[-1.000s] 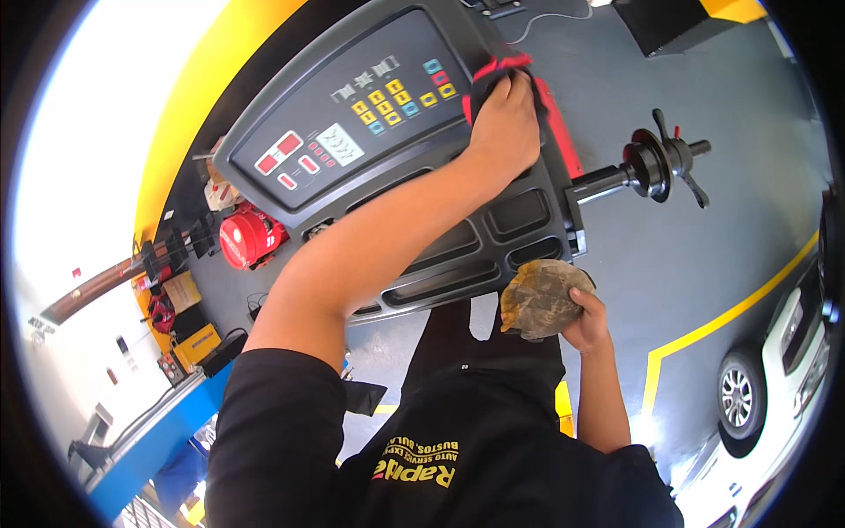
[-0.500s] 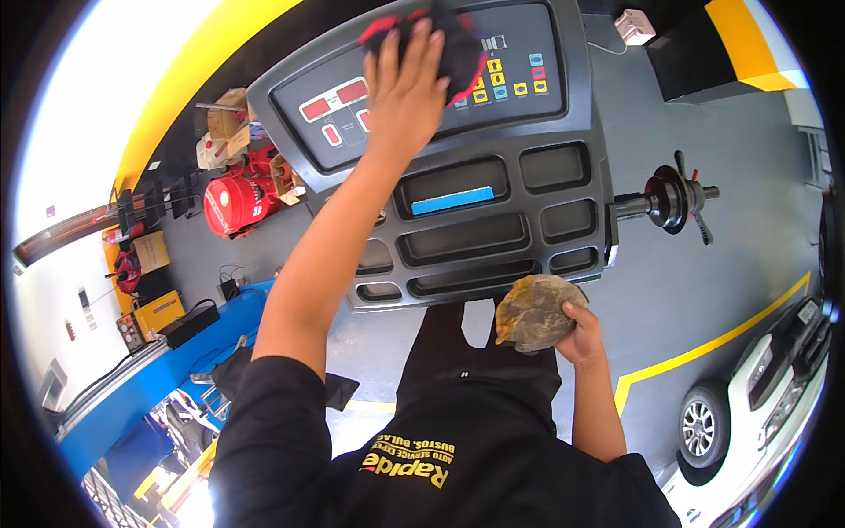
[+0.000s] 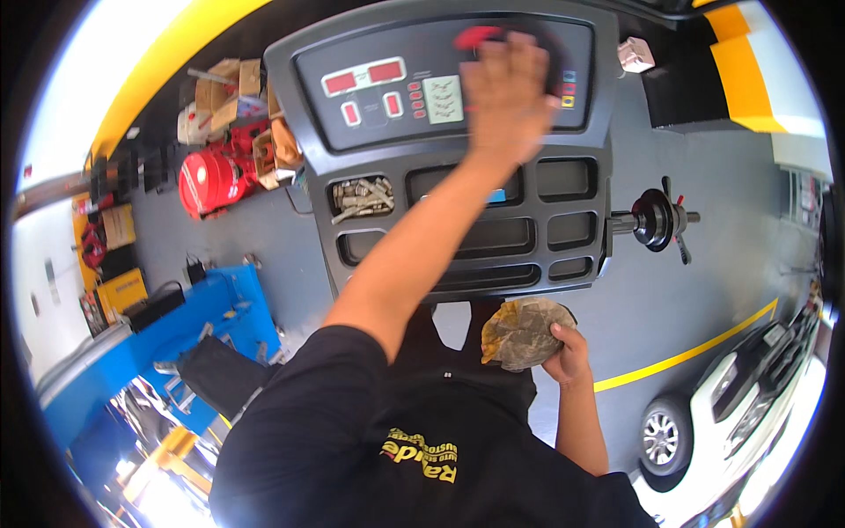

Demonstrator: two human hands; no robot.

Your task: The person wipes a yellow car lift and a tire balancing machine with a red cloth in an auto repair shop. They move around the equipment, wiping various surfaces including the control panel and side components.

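Observation:
My left hand (image 3: 509, 101) lies over a black and red cloth (image 3: 478, 37) on the control panel (image 3: 326, 114) of a wheel balancer. Its fingers are stretched over the cloth; motion smears both, and the hand covers most of the buttons. Low in front of my body, my right hand (image 3: 569, 354) grips a flat, roundish, cloth-like bundle (image 3: 526, 334), stained grey-brown and yellowish, with the thumb on top. Below the panel is a black moulded tray (image 3: 563, 207) with several compartments. One contains small metal pieces (image 3: 363, 198); a blue strip (image 3: 497, 195) is partly hidden behind my left forearm.
The balancer's shaft (image 3: 653, 220) with its winged nut juts out at the right. A white car (image 3: 731, 431) stands at the lower right, beyond a yellow floor line (image 3: 687, 356). Red equipment (image 3: 211, 180) and cardboard boxes (image 3: 224, 88) are at the left, above a blue bench (image 3: 238, 304).
My left hand has slid the cloth rightward across the panel, uncovering the display's middle part. The view has shifted somewhat. My right hand still grips the roundish bundle.

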